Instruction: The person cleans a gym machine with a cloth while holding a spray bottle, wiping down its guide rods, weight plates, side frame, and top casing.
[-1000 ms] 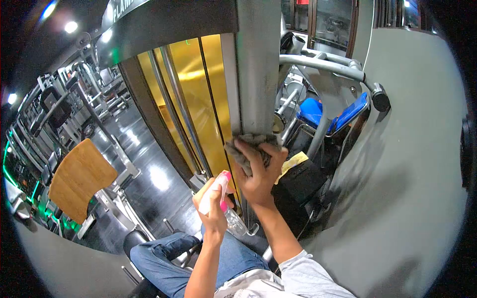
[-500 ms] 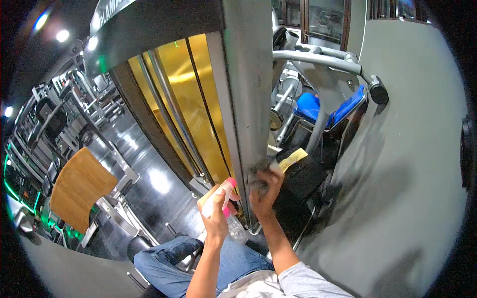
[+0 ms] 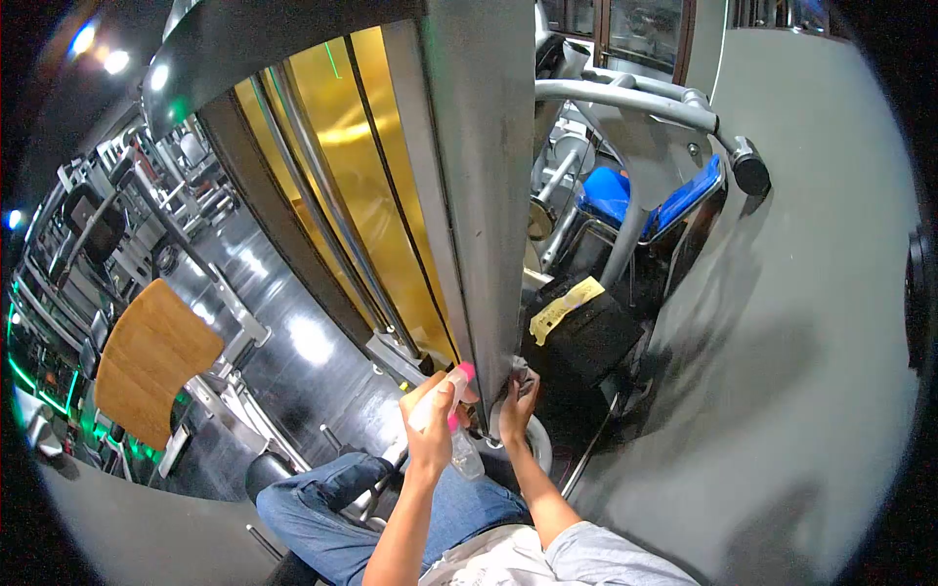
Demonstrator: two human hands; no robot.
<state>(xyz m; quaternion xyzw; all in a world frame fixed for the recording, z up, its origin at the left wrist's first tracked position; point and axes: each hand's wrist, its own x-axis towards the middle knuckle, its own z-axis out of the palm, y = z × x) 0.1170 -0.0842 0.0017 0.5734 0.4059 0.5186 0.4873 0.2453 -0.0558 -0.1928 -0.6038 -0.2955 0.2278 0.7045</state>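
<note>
My left hand (image 3: 430, 425) is wrapped round a clear spray bottle (image 3: 465, 454) with a pink and white head, just left of the post's lower end. At the right side of the grey metal post (image 3: 481, 215), low down, my right hand (image 3: 516, 408) holds a grey cloth (image 3: 521, 373), mostly hidden by the fingers, against the surface. Left of the post are a gold panel (image 3: 376, 176) and two chrome rods (image 3: 327, 186).
A wooden board (image 3: 156, 361) stands at the left near gym machines. To the right are a blue-padded seat (image 3: 687, 195), a yellow strip (image 3: 565, 308) on a black box (image 3: 596, 337), and a grey wall (image 3: 801, 293).
My right hand has slid down the post with the cloth, from mid-height to near its bottom. My left hand, still round the bottle, has shifted slightly right and down.
</note>
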